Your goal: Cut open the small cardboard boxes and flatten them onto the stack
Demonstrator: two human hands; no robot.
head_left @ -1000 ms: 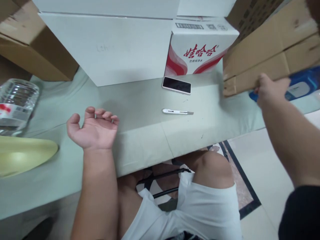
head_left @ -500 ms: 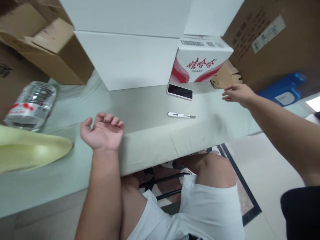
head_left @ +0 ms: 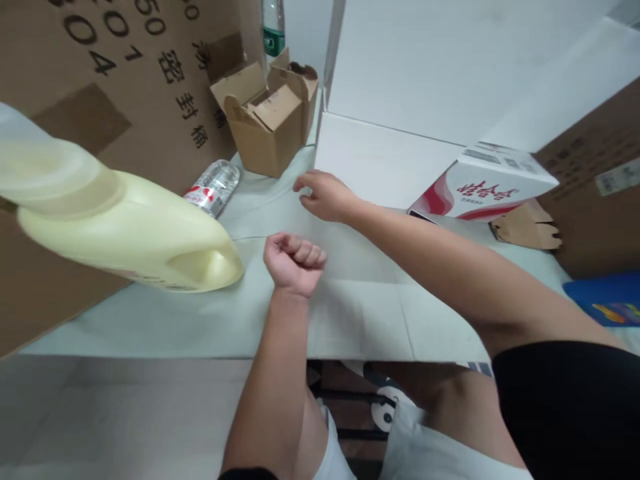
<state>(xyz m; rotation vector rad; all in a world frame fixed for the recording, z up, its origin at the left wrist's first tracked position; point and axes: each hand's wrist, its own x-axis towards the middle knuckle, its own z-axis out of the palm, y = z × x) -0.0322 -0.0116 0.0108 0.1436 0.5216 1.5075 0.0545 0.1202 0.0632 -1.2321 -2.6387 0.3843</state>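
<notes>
Small brown carton (head_left: 263, 150) just beyond the right hand's (head_left: 326, 196) fingertips

The carton is folded from plain, matt cardboard, with flat sides, crisp edges and rounded upper flaps that stand loose around a partly open top. A dark gap shows between the flaps; what lies inside, I cannot tell. It stands on a pale green cloth (head_left: 175, 327), smooth but faintly creased, in front of a big brown box (head_left: 150, 100) printed with black figures and characters.

Beside it lies a clear bottle (head_left: 220, 187) of ribbed, shiny plastic with a red and white label; its contents cannot be made out. Nearer stands a pale yellow bottle (head_left: 130, 233), rounded, glossy and opaque, with a hollow moulded into its side. A smooth white box (head_left: 380, 153) rises behind the right hand.

The right hand's fingers are loosely bent, thumb apart from them, pinching nothing; a little cloth separates their tips from the carton. The left hand (head_left: 294, 262) is palm up, its fingers curled together in a loose fist, nearer the wearer and farther from the carton.
</notes>
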